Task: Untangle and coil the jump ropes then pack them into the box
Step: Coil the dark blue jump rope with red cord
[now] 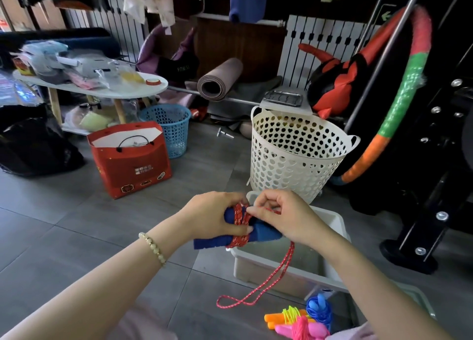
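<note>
My left hand grips the two blue handles of a jump rope held side by side, with red-and-white rope wound around them. My right hand pinches the rope just right of the windings. A loose loop of the same rope hangs down from my right hand. Directly beneath the hands sits a white plastic box. At the bottom right lie coiled jump ropes: a blue one, an orange-handled one with yellow cord and a pink one.
A cream perforated basket stands just behind the box. A red gift bag and a blue basket sit on the grey tile floor to the left. A black equipment frame stands at right, a cluttered white table far left.
</note>
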The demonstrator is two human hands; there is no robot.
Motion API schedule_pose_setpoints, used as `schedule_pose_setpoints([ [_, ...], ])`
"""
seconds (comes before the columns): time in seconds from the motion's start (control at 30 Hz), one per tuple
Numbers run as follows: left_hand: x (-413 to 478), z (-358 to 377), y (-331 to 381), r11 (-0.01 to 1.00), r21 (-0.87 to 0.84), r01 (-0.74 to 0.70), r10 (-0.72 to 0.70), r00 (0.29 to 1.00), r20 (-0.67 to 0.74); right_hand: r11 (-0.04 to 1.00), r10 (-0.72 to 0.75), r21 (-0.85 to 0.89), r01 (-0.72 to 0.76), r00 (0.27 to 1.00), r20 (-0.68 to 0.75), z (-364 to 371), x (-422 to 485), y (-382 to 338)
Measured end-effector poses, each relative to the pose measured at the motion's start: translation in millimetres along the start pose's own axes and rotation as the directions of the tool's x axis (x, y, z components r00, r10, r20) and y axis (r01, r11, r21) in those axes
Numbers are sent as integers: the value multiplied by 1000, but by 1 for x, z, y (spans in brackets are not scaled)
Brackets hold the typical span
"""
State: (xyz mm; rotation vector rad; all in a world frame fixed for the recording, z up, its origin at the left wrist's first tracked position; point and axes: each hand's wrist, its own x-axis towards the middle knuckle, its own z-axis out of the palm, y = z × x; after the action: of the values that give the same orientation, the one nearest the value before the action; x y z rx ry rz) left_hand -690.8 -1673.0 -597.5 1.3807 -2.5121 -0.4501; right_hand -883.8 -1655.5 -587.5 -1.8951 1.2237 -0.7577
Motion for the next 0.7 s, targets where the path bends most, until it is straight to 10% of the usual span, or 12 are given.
schedule_pose_setpoints([
  [0.17, -5, 2, -4, 991, -117, -66, 87, 977, 194, 994, -34, -98, 55, 978, 207, -12, -3, -1],
  [0.43, -11, -2, 8, 806, -557, -201, 234, 972, -12, 875, -5, 467, -124, 964, 264, -18, -11, -10],
  [0.7, -6, 1, -4, 637, -766, -87, 21, 995, -95, 731, -48, 663, -162, 957, 286, -11, -15, -10],
])
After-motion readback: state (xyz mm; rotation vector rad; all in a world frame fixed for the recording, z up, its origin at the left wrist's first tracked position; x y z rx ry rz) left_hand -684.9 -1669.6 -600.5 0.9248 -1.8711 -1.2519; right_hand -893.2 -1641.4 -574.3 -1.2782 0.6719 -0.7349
